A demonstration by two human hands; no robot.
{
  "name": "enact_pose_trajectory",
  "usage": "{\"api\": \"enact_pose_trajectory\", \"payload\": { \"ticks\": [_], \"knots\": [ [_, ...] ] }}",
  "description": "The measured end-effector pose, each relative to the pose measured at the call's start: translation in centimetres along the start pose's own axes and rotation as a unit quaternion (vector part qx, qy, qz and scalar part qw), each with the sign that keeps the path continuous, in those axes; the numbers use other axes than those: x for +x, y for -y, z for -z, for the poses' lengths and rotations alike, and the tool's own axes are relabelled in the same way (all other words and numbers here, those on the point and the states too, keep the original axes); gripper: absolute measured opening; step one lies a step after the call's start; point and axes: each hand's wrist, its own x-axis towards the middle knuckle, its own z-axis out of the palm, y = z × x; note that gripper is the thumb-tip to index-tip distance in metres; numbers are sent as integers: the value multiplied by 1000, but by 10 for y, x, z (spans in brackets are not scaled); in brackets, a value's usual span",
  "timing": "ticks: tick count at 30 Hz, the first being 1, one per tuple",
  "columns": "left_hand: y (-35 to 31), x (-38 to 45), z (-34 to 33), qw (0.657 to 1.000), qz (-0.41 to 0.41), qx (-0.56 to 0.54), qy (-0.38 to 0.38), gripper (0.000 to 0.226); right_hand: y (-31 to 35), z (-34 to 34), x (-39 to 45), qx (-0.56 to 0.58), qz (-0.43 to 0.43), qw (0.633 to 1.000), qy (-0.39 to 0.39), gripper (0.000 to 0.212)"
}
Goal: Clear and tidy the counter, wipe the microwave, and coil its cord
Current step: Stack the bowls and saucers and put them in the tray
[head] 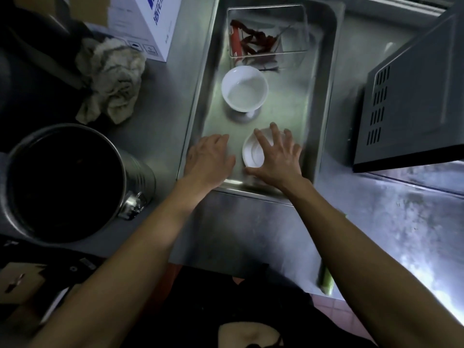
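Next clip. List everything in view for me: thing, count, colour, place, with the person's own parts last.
tray: 1, steel, centre of the counter
clear box: 1, see-through, far end of the tray, red bits inside
bowl: 1, white, middle of the tray
dish: 1, white, near end of the tray
rag: 1, grey-beige, crumpled, left of the tray
pot: 1, steel, dark inside, near left
carton: 1, white with blue print, far left
microwave: 1, dark grey, right
hands: 2; left flat in the tray, right spread over the dish
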Motion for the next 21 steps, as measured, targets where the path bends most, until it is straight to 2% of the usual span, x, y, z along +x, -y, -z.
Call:
{"api": "enact_pose_trajectory", "payload": {
  "ticks": [7, 14, 18, 21],
  "knots": [
    [3, 2, 0, 1000, -13, -10, -4, 58, -1, -4, 1, 14, -11, 999, 31, 111],
    [0, 2, -5, 1000, -30, -6, 7, 58, -3, -11, -5, 27, -12, 999, 20, 109],
    [2, 3, -8, 999, -45, -14, 22, 59, -3, -10, -10, 28, -25, 999, 14, 102],
    [1, 3, -7, 998, -59, -1, 26, 58, -3, -4, -17, 33, -42, 999, -1, 89]
  ]
}}
